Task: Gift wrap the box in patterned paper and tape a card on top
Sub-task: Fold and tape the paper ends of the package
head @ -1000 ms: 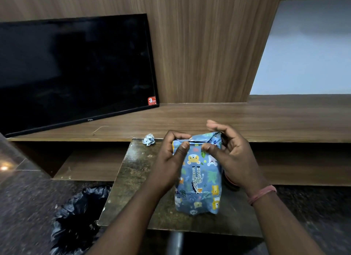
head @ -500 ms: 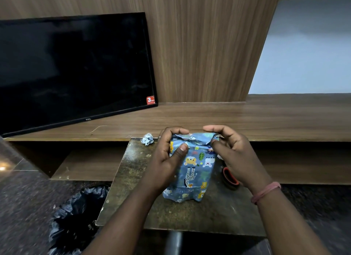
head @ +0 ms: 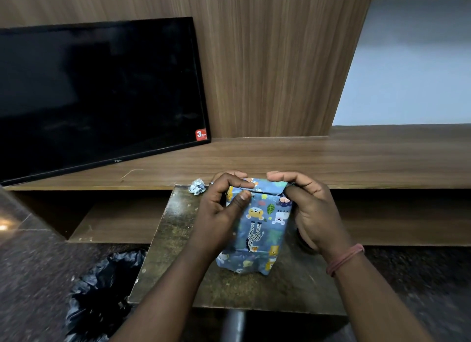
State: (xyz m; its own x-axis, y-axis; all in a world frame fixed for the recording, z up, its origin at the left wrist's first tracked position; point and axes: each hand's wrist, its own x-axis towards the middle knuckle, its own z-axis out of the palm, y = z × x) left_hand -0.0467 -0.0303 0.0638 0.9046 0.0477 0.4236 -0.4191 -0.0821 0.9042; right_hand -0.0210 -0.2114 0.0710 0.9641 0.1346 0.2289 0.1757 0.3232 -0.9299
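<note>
Box point(head: 257, 224) in blue animal-print paper, standing on end near the middle of a small mottled brown surface point(head: 178, 265), top end up and far from the camera. Left hand point(head: 219, 214) curled around the upper left corner, fingers over the top edge, thumb pressed flat on the front face just below the fold line. Right hand point(head: 313, 214) curled around the upper right corner, fingertips over the top, thumb tucked against the side flap. Both grips narrow and closed on the wrapped box, pinching the paper's top fold down. Judged step: closing the end flaps before taping. No tape on the fold visible, no card in sight. Crumpled scrap of paper point(head: 197, 186) at the far left corner of the surface, well apart from the box; black bin bag point(head: 102, 290) on the floor to the left; switched-off television point(head: 96, 92) leaning on the wooden shelf behind. Risks from here: fold springing open once either thumb lifts, since nothing seems to fasten it; thin paper tearing at the corners under a hard pinch; bulky, uneven flaps leaving a lumpy top; tall box on a narrow end tipping if pushed sideways; one-handed reach for tape loosening the whole end.
</note>
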